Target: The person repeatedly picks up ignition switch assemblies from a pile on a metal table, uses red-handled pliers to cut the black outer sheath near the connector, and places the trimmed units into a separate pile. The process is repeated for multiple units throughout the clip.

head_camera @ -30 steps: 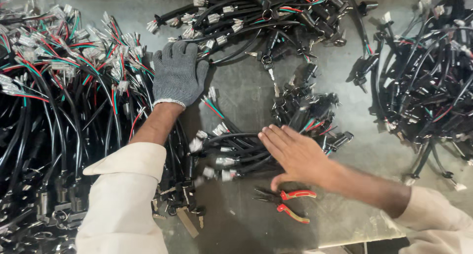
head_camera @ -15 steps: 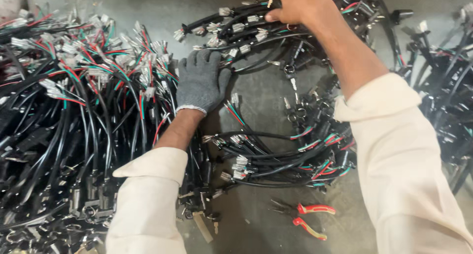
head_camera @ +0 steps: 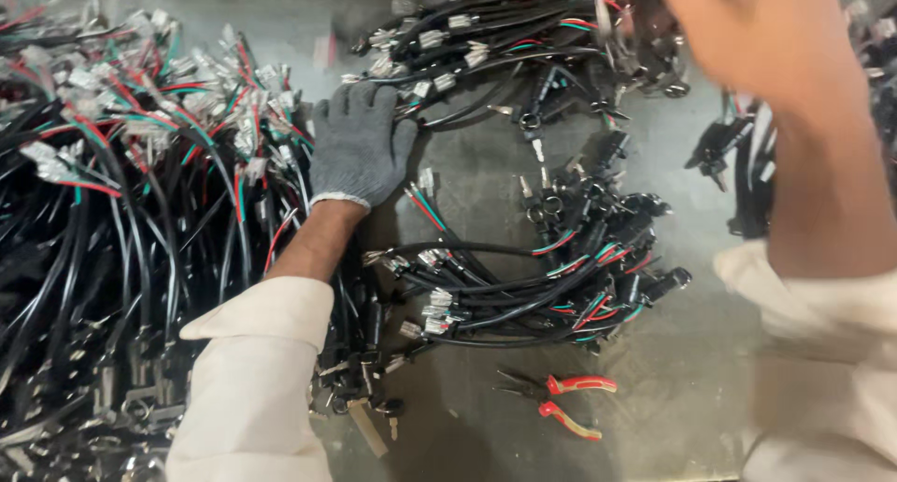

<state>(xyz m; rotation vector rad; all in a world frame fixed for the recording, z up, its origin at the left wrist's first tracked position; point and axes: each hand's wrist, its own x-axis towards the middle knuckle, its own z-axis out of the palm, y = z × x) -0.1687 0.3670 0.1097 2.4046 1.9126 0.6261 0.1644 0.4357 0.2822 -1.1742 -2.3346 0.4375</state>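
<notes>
My left hand, in a grey glove, lies flat and open on the big wire harness pile. My right hand is blurred near the far harness bundle; its grip I cannot tell. I judge sorting is underway; next needs one harness separated cleanly.

Pliers, red-handled: one. Glove, grey knit: one. Heaps of black wire harness: four, the largest at left.
</notes>
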